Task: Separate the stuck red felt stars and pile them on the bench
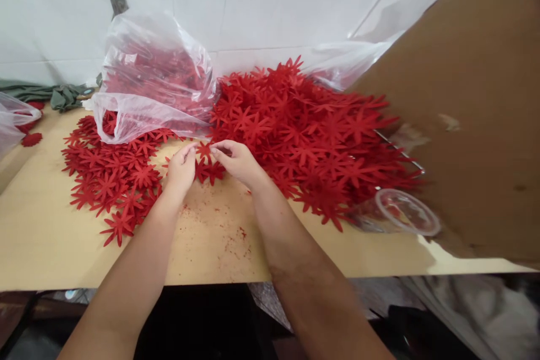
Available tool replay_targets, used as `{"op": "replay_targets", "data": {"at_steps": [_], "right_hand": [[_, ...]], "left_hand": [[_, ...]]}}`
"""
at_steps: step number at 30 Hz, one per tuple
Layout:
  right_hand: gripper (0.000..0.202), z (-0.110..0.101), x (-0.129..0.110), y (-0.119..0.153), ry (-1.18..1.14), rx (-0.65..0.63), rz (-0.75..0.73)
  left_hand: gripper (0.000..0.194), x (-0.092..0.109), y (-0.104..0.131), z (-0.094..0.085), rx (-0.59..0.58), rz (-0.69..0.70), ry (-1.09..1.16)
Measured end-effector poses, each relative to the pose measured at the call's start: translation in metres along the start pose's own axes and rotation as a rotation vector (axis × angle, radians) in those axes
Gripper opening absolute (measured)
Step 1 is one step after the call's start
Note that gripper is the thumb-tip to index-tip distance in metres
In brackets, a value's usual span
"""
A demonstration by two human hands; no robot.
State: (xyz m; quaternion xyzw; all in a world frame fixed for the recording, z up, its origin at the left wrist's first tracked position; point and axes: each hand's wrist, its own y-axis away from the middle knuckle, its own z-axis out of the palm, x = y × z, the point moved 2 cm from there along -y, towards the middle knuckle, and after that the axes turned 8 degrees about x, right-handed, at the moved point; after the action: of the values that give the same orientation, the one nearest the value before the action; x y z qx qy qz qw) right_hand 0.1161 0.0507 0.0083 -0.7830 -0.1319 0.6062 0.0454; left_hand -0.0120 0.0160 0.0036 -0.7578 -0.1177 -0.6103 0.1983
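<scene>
Both hands at the middle of the surface (54, 236), working 1 red flower cutout (205, 151) between them. Left hand (182, 167) pinching its near edge, thumb and forefinger closed on the felt; right hand (238, 161) closed on the opposite edge, fingertips (214, 151) just meeting the petals. Cutout held just above a small cluster of red pieces (210, 171), between the flat spread of flowers (112, 177) to the left and the big heap (312, 135) to the right. Best done, by the look of it, with a light pinch near the centre, peeling slowly so thin petals stay untorn. Worth keeping clear of the plastic bag (154, 76) behind and the clear cup (400, 211) lying at the right.
</scene>
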Motion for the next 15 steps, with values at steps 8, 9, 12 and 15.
{"op": "replay_targets", "data": {"at_steps": [8,9,12,15], "right_hand": [[0.022,-0.093,-0.049,0.065,0.493,0.093,-0.218],[0.023,-0.114,-0.053,0.075,0.563,0.139,-0.194],[0.03,-0.177,-0.057,0.104,0.762,0.347,-0.06],[0.035,-0.218,-0.048,0.12,0.988,0.334,0.14]], "left_hand": [[0.027,0.008,-0.003,0.0,0.034,-0.024,-0.025],[0.026,0.009,-0.003,0.0,0.051,-0.019,-0.002],[0.027,0.009,-0.004,0.0,0.053,0.019,0.051],[0.028,0.005,-0.006,0.0,0.044,0.052,0.081]]}}
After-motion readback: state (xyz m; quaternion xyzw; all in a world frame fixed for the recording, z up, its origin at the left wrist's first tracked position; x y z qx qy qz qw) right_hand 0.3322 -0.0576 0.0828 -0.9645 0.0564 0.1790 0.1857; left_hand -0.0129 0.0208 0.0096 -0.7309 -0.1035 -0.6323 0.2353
